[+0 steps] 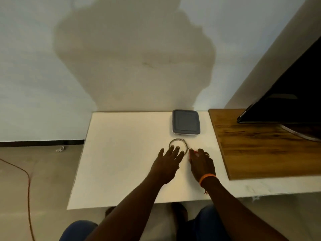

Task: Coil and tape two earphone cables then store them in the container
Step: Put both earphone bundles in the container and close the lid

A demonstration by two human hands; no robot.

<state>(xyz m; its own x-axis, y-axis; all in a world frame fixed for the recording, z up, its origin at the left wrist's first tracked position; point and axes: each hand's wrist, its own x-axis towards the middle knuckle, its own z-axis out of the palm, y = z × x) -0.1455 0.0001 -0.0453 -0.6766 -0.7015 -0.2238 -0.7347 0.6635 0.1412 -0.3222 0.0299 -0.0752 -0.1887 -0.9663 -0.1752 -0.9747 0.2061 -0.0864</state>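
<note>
A coiled earphone cable point(175, 140) lies as a ring on the white table point(121, 153), just in front of the container. My left hand point(169, 162) lies flat with straight fingers, its fingertips pressing on the near side of the coil. My right hand point(201, 162) is at the coil's right edge, thumb and forefinger pinching a small red piece, apparently tape point(194, 151), against the cable. The container point(186, 122) has a dark grey lid on it and stands at the back of the table. I see only one cable.
A wooden board point(260, 150) lies on the right part of the table, carrying a dark screen point(286, 101) on a stand. A wall rises directly behind the table. An orange cord point(28, 180) runs across the floor at left.
</note>
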